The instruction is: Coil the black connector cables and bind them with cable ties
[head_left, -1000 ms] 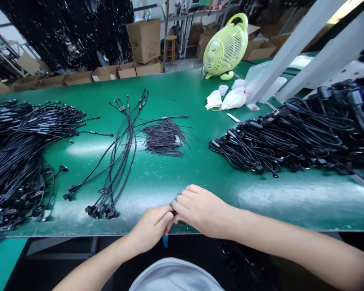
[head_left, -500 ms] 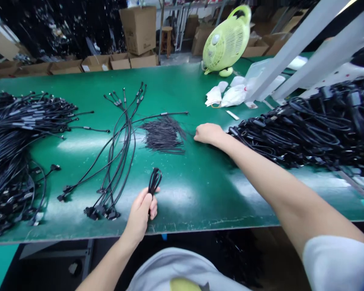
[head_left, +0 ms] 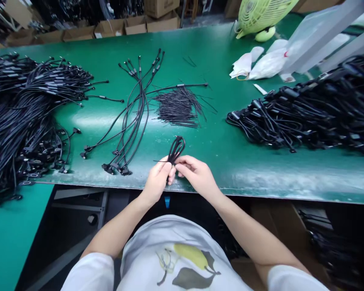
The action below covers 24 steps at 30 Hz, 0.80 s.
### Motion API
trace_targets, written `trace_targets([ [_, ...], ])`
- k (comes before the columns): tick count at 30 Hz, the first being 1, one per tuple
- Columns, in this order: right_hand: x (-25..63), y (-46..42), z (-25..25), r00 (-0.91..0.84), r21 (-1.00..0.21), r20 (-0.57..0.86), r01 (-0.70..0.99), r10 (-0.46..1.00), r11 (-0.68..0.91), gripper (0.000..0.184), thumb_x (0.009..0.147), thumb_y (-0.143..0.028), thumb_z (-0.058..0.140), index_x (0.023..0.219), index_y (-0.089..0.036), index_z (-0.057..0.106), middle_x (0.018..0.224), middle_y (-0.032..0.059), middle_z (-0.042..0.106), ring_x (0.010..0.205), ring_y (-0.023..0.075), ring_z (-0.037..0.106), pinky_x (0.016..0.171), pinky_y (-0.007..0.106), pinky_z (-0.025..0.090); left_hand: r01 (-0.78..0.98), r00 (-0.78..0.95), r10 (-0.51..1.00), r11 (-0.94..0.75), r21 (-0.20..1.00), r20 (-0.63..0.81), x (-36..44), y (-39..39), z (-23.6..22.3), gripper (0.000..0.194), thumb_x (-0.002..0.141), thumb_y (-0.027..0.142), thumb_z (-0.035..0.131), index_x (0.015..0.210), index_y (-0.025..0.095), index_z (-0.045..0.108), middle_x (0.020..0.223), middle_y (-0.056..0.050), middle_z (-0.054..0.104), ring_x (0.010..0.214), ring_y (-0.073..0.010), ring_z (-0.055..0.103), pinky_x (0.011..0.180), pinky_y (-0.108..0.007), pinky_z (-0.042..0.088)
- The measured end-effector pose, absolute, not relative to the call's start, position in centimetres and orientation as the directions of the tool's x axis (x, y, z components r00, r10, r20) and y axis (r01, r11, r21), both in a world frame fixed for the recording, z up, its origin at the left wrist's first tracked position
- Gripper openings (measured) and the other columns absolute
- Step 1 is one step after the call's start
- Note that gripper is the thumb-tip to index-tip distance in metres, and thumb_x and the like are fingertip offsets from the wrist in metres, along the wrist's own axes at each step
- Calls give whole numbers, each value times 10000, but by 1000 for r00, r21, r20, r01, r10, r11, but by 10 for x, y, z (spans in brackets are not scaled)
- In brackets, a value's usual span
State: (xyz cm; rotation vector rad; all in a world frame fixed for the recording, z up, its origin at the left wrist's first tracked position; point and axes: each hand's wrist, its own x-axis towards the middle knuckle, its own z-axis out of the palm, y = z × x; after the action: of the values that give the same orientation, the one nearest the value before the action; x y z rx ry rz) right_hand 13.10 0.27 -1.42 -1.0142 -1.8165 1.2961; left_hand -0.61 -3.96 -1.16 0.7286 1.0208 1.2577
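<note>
My left hand [head_left: 158, 178] is closed around a folded black cable [head_left: 175, 148] whose looped end sticks up above my fingers. My right hand [head_left: 195, 174] pinches a thin black twist tie [head_left: 161, 161] against the cable, right beside the left hand. Both hands hover over the front edge of the green table [head_left: 230, 161]. A small heap of black twist ties [head_left: 178, 108] lies just beyond my hands. Several loose straight cables [head_left: 130, 121] lie to the left of it.
A large pile of black cables [head_left: 21, 113] covers the table's left side, and a pile of folded cables [head_left: 309, 117] fills the right. At the back right stand a green fan [head_left: 263, 14], white plastic bags [head_left: 261, 60] and slanted white posts. Cardboard boxes [head_left: 109, 28] line the floor behind.
My right hand came back from the twist tie heap with a tie and met my left hand at the cable. The camera tilted further down.
</note>
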Motion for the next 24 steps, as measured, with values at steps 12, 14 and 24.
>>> trace_targets([
  [12, 144, 1, 20, -884, 351, 466, 148, -35, 924, 213, 934, -98, 429, 917, -116, 640, 1079, 127, 651, 1010, 218, 570, 854, 361, 426, 222, 127, 971, 171, 960, -202, -26, -53, -2, 455, 902, 325, 503, 1331, 187, 565, 760, -30, 644, 695, -153, 546, 668, -260, 443],
  [14, 146, 0, 30, -921, 371, 388, 127, -29, 920, 209, 941, -121, 430, 843, -131, 614, 892, 92, 643, 853, 201, 582, 776, 356, 431, 112, 182, 937, 281, 953, -298, -27, -56, 1, 486, 891, 367, 509, 1325, 153, 557, 578, 32, 514, 520, -110, 421, 507, -218, 351],
  [24, 139, -1, 39, -988, 525, -13, -136, -152, 840, 301, 945, -265, 483, 695, -145, 599, 750, 85, 596, 696, 191, 553, 546, 320, 320, -132, 252, 864, 477, 869, -436, -8, -53, -8, 581, 704, 517, 713, 1145, 157, 594, 510, 83, 382, 460, -62, 273, 409, -170, 234],
])
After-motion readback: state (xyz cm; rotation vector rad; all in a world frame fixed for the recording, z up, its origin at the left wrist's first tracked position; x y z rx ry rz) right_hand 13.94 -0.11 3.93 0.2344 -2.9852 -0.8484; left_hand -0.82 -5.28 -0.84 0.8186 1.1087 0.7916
